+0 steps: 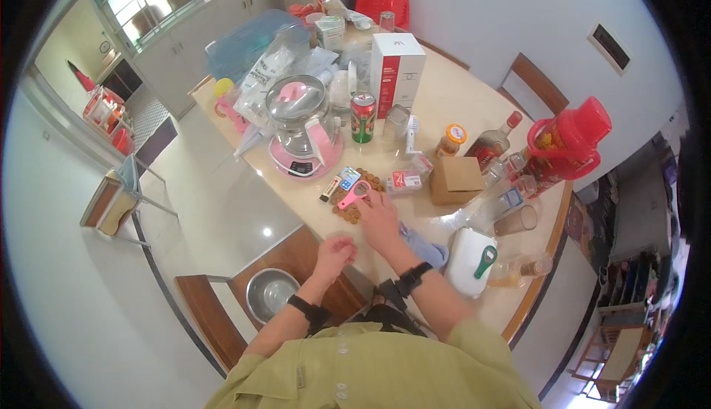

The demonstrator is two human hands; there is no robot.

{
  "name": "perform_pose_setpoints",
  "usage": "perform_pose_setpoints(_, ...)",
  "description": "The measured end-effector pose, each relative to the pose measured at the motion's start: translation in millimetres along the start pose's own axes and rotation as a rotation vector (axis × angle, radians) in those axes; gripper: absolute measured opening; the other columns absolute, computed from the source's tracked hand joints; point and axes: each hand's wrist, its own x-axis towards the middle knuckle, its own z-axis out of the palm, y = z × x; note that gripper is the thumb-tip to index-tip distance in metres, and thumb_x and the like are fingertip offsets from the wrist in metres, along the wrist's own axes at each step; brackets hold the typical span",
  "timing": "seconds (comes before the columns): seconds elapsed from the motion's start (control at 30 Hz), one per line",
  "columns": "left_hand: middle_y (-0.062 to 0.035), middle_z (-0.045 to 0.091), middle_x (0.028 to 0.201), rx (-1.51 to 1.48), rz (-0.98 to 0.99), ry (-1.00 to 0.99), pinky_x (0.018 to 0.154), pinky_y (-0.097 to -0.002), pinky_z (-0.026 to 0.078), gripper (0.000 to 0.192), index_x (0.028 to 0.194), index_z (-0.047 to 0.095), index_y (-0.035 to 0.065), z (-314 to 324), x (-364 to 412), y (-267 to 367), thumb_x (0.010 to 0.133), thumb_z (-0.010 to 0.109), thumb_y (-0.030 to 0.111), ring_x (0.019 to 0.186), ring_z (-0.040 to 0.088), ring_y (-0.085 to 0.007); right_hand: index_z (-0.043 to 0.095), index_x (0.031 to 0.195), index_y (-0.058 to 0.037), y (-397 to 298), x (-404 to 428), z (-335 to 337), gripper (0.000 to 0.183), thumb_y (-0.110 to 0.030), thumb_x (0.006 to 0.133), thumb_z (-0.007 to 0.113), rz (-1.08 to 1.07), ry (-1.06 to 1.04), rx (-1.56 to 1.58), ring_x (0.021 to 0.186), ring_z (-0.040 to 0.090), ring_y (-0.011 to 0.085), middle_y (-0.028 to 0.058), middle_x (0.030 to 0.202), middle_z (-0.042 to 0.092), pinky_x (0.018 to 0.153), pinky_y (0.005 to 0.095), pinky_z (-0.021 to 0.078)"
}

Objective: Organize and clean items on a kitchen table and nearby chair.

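Observation:
My right hand (379,221) reaches over the table, its fingertips closed on the ring end of a pink bottle opener (350,199). The opener rests over a round mat of brown discs (375,178). On the same mat lie a small blue-and-white packet (349,177) and a narrow black-and-cream item (331,188). My left hand (335,253) hangs near the table edge, fingers curled, with nothing visible in it. A blue-grey cloth (425,247) lies beside my right wrist. Further right, a green opener (486,260) sits on a white case (465,278).
A glass kettle (297,120) on a pink base and a drink can (362,120) stand beyond the mat. A cardboard box (456,180), bottles, glasses and a red thermos (564,145) crowd the right side. A steel bowl (255,296) is on the wooden chair (294,248).

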Motion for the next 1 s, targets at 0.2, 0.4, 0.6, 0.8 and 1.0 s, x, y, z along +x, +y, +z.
perform_pose_setpoints(0.2, -0.0056, 0.066, 0.086, 0.036, 0.003, -0.048, 0.062, -0.0252, 0.051, 0.017, 0.105, 0.060, -0.0006, 2, 0, -4, 0.089, 0.060, 0.004, 0.074, 0.063, -0.0126, 0.062, 0.118, -0.0206, 6, 36, 25, 0.041, -0.013, 0.078, 0.061, -0.040, -0.029, -0.076, 0.116, 0.043, 0.0340, 0.0124, 0.127, 0.047, 0.088, 0.0471, 0.0403)
perform_pose_setpoints(0.4, -0.0065, 0.066, 0.085, -0.035, -0.027, -0.030, 0.060, -0.0262, 0.052, 0.023, 0.112, 0.058, 0.0002, 1, 1, 5, 0.089, 0.058, 0.003, 0.073, 0.064, -0.0138, 0.069, 0.103, -0.0214, 18, 31, 15, 0.028, -0.016, 0.076, 0.064, -0.020, -0.160, -0.015, 0.107, 0.046, 0.0328, 0.0108, 0.118, 0.048, 0.087, 0.0447, 0.0416)
perform_pose_setpoints(0.6, -0.0104, 0.066, 0.092, 0.068, -0.021, 0.071, 0.058, -0.0277, 0.054, 0.042, 0.131, 0.043, 0.0011, 10, 4, 5, 0.091, 0.055, 0.003, 0.076, 0.067, -0.0159, 0.070, 0.095, -0.0208, 22, -2, 2, 0.022, -0.017, 0.073, 0.068, -0.128, -0.200, 0.078, 0.107, 0.047, 0.0321, 0.0092, 0.118, 0.049, 0.087, 0.0444, 0.0427)
perform_pose_setpoints(0.8, -0.0143, 0.058, 0.089, 0.954, 0.592, 0.057, 0.066, -0.0354, 0.052, 0.048, 0.128, 0.050, 0.0029, 16, 1, -10, 0.081, 0.061, 0.003, 0.078, 0.064, -0.0247, 0.066, 0.111, -0.0199, 20, -32, -25, 0.039, -0.021, 0.072, 0.072, 0.008, -0.047, 0.029, 0.114, 0.047, 0.0303, 0.0096, 0.121, 0.050, 0.090, 0.0475, 0.0419)
perform_pose_setpoints(1.0, -0.0183, 0.052, 0.095, 1.099, 0.538, -0.043, 0.073, -0.0466, 0.049, 0.042, 0.118, 0.056, 0.0082, 30, -16, 8, 0.077, 0.057, 0.004, 0.083, 0.056, -0.0376, 0.063, 0.111, -0.0109, 53, -77, -35, 0.036, -0.021, 0.077, 0.069, 0.296, -0.089, -0.044, 0.110, 0.050, 0.0338, 0.0157, 0.119, 0.051, 0.089, 0.0436, 0.0445)
